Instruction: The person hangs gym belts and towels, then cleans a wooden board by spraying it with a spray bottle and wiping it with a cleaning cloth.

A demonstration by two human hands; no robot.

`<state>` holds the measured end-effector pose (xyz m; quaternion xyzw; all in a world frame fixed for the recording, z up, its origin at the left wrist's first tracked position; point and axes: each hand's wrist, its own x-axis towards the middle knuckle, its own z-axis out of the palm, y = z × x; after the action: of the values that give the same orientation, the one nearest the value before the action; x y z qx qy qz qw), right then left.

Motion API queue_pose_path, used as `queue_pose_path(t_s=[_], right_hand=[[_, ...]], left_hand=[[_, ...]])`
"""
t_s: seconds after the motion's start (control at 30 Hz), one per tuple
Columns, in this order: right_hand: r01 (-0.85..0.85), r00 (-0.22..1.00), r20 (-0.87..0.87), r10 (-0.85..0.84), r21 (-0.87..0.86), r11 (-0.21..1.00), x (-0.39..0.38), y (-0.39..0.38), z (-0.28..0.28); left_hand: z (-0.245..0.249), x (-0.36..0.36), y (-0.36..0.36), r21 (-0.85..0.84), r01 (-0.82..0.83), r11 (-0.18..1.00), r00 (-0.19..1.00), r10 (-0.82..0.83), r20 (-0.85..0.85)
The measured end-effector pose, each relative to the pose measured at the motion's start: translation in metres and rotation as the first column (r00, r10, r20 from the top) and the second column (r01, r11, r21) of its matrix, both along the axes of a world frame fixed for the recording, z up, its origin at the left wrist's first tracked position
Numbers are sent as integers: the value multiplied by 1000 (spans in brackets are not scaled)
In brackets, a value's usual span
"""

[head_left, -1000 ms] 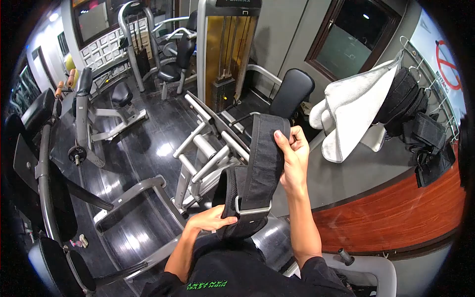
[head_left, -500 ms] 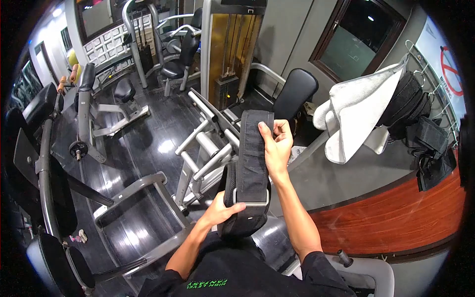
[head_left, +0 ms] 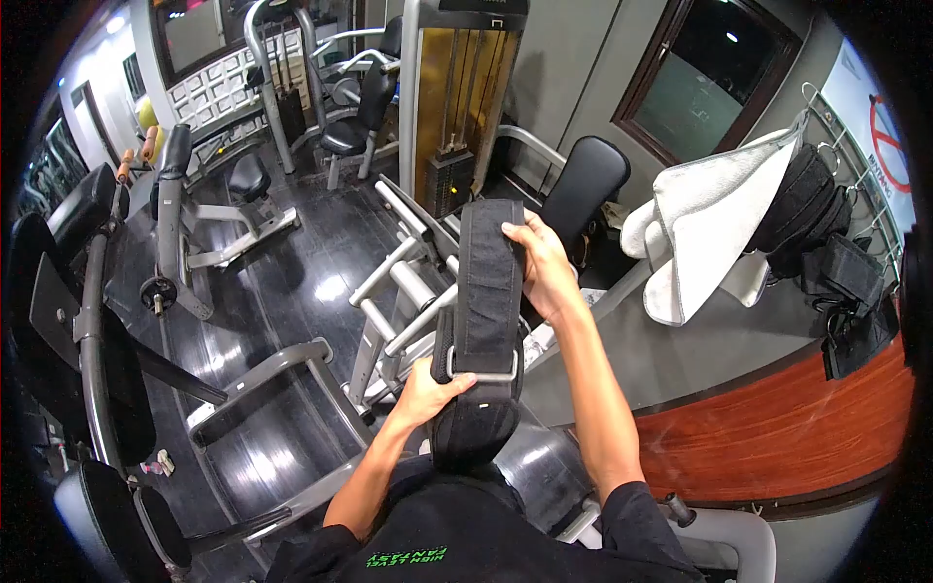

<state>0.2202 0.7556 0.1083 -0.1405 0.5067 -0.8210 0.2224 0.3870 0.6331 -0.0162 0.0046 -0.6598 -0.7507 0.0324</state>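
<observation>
In a gym, my right hand [head_left: 546, 264] grips the raised end of a black weightlifting belt [head_left: 489, 291] before my torso, while my left hand [head_left: 428, 391] clasps it beside the metal buckle [head_left: 498, 376].
</observation>
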Motion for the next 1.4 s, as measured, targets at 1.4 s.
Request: queue_pose_path(t_s=[1.4], right_hand=[[-445,805,403,436,-77,892,134,129,-46]], left_hand=[[103,-13,-117,423,-677,603,535,797,-280]])
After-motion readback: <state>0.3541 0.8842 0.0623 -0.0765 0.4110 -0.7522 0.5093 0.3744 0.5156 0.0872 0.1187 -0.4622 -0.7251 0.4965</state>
